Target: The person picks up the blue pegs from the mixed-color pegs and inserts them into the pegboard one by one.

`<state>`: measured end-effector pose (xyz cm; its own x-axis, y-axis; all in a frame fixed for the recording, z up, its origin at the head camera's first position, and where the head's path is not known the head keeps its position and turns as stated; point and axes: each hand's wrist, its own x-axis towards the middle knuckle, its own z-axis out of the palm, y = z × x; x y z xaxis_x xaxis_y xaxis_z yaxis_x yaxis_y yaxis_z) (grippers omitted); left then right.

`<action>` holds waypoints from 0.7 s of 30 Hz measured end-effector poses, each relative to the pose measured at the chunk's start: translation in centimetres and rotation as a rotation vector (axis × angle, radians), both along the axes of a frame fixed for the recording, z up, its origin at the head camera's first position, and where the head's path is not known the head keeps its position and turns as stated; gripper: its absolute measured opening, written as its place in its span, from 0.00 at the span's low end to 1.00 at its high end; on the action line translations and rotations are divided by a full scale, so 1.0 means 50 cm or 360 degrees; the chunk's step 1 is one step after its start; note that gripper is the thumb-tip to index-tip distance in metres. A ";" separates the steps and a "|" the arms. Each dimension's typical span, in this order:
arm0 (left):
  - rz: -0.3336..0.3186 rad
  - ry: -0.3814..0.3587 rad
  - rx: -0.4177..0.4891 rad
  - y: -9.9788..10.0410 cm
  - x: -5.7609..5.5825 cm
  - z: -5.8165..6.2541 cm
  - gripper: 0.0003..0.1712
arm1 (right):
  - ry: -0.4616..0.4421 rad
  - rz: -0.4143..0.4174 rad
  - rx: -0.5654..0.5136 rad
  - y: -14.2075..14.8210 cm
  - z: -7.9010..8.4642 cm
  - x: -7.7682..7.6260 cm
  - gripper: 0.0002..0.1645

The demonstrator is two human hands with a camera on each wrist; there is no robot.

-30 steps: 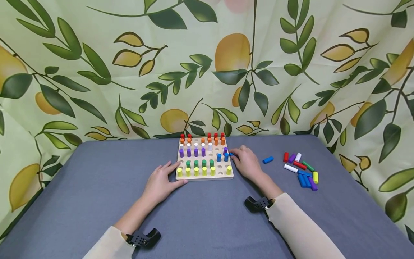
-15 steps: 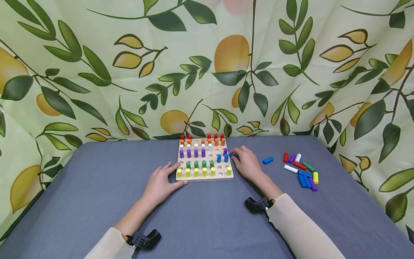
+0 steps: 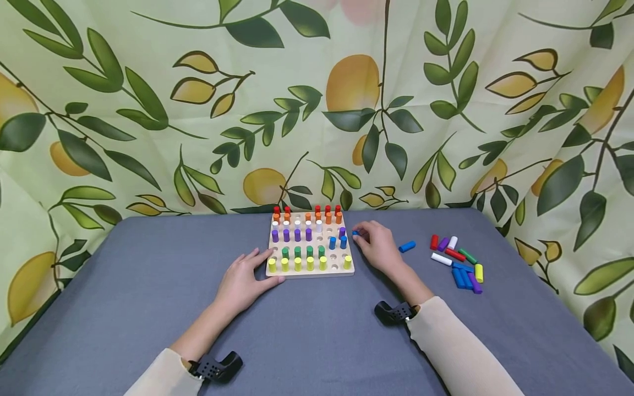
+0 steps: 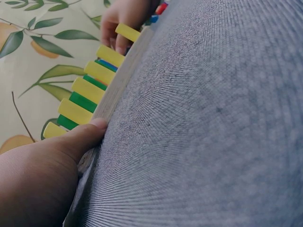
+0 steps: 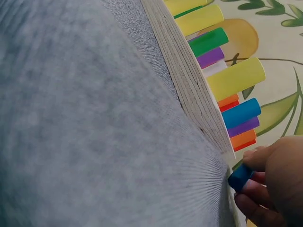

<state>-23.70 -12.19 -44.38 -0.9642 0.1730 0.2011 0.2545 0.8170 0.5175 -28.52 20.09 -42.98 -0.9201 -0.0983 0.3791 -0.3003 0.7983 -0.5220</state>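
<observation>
A wooden pegboard (image 3: 302,273) stands on the table with rows of coloured pegs in its holes, yellow in front and red at the back. My left hand (image 3: 242,280) rests at its front left corner, fingers along the left side. In the left wrist view, the thumb (image 4: 87,137) touches the front edge. Just right of the board, my right hand (image 3: 378,247) pinches a blue peg (image 5: 240,178) between thumb and fingers. The peg is apart from the board, mostly hidden in the head view. In the front rows, some holes (image 3: 334,267) hold no peg.
A lone blue peg (image 3: 407,247) lies right of my right hand. Farther right lies a loose pile of pegs in several colours, with a yellow peg (image 3: 478,273) and a white peg (image 3: 441,258) among them. A leaf-patterned curtain (image 3: 297,110) hangs behind the grey table (image 3: 317,341).
The right hand has shifted slightly up and away from the board's right edge, and the blue peg in it has turned a little. The left hand stays on the board. The view has shifted slightly.
</observation>
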 end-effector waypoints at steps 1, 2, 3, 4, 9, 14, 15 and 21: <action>0.0003 0.0002 0.0003 0.001 0.001 0.000 0.43 | 0.0009 0.0004 -0.0016 0.000 0.001 -0.001 0.09; 0.0002 0.0007 0.0003 0.001 0.001 0.000 0.42 | 0.0025 0.0008 -0.0029 -0.001 0.002 -0.001 0.10; 0.0003 0.0011 0.0002 0.001 0.001 0.000 0.42 | 0.0046 0.0012 -0.0045 -0.001 0.003 -0.001 0.10; 0.0001 0.0014 0.0000 0.001 0.001 0.000 0.42 | 0.0069 0.0014 -0.0062 -0.002 0.005 -0.001 0.10; 0.0003 0.0003 -0.0003 0.001 0.000 0.001 0.42 | 0.0174 0.0019 -0.0125 -0.010 0.020 0.004 0.10; -0.0002 0.0018 -0.0005 0.001 0.001 0.001 0.42 | 0.0215 0.0056 -0.0171 -0.024 0.037 0.013 0.11; -0.0003 0.0021 -0.0004 0.001 0.002 0.001 0.42 | 0.0213 0.0067 -0.0185 -0.028 0.040 0.014 0.12; -0.0003 -0.0008 -0.0003 0.000 0.003 0.004 0.42 | 0.0224 0.0142 -0.0282 -0.046 0.043 0.020 0.16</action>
